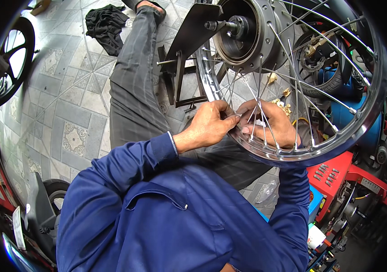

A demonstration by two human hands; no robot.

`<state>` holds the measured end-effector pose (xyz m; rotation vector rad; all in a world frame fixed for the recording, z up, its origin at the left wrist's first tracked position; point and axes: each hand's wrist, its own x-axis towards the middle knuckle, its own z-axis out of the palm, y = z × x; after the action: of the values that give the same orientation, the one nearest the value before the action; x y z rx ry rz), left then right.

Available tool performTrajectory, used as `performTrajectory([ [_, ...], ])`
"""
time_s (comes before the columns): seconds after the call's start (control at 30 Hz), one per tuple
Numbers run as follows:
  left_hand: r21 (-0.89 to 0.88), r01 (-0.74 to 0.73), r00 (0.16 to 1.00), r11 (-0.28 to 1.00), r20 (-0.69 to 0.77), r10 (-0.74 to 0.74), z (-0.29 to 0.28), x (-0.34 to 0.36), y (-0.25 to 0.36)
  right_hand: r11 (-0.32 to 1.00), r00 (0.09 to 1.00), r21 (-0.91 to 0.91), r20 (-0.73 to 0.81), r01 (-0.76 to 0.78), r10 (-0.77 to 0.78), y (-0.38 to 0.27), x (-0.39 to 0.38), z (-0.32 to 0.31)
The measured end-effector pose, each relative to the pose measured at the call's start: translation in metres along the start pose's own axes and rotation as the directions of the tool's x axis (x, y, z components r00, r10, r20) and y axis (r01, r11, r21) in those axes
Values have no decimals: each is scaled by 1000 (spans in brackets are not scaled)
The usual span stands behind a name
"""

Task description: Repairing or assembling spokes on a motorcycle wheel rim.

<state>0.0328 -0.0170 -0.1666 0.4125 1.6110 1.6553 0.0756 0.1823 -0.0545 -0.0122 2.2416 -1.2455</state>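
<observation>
A chrome spoked rim (370, 109), with a grey hub (261, 31) at its centre, hangs on a dark metal stand (191, 34) at upper right. Low on the wheel's near-left side, my left hand (211, 124) pinches at a thin silver spoke (229, 88) near the rim. My right hand (273, 124) is beside it among the spokes, thumb and fingers closed at the same spot. Exactly what the right fingertips hold is too small to make out.
My legs (132, 81) stretch over the tiled floor (73, 140), near a black cloth (103, 29). A black wheel (10, 61) stands left. A tyred wheel (327, 84), brass-coloured parts (282, 106), a red machine (329, 174) and a plastic bag (266, 192) are at right.
</observation>
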Motion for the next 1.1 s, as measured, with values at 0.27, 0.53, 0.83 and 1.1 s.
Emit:
performTrajectory([
  [0.27, -36, -13, 999, 999, 42, 14, 1, -2, 1, 998, 998, -13, 3, 56, -56, -1, -4, -3],
  [0.53, -79, -152, 988, 985, -13, 151, 0, -7, -2, 949, 998, 311, -33, 56, -48, -8, -7, 8],
  [0.83, 52, 53, 997, 997, 47, -56, -1, -6, 12, 993, 992, 32, 33, 118, -119, -1, -7, -5],
  [1.1, -120, -130, 991, 984, 9, 132, 0, -4, -4, 947, 990, 314, -104, -63, 100, -6, -18, 1],
])
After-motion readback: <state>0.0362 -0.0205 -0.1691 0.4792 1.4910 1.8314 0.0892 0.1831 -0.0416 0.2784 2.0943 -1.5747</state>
